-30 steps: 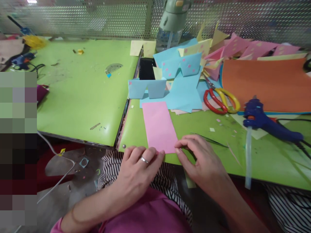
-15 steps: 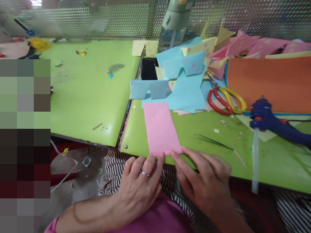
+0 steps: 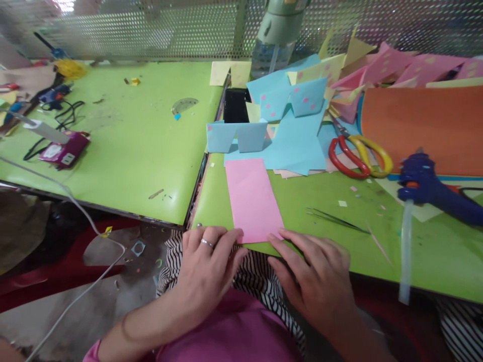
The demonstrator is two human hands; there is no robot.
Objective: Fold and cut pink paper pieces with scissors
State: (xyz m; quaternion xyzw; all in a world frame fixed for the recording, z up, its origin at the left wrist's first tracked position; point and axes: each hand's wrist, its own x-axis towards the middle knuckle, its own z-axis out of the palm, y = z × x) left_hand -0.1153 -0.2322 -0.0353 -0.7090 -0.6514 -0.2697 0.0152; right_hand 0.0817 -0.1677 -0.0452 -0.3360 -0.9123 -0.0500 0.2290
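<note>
A folded pink paper rectangle (image 3: 253, 198) lies flat on the green table (image 3: 324, 221), its near edge at the table's front. My left hand (image 3: 206, 266), with a ring, presses its fingertips on the near left corner of the paper. My right hand (image 3: 315, 279) lies flat with fingers stretched, fingertips touching the near right corner. Neither hand lifts the paper.
Behind the pink sheet lie folded blue papers (image 3: 287, 130) with pink dots, red-and-yellow scissors (image 3: 358, 156), an orange sheet (image 3: 422, 128) and a blue glue gun (image 3: 433, 188). Thin tweezers (image 3: 335, 218) lie right of the paper. A second green table (image 3: 113, 141) on the left carries cables and a magenta box (image 3: 64, 148).
Both hands slid slightly along the paper's near edge, the left toward the corner, the right flattening out. The view shifted a little to the left.
</note>
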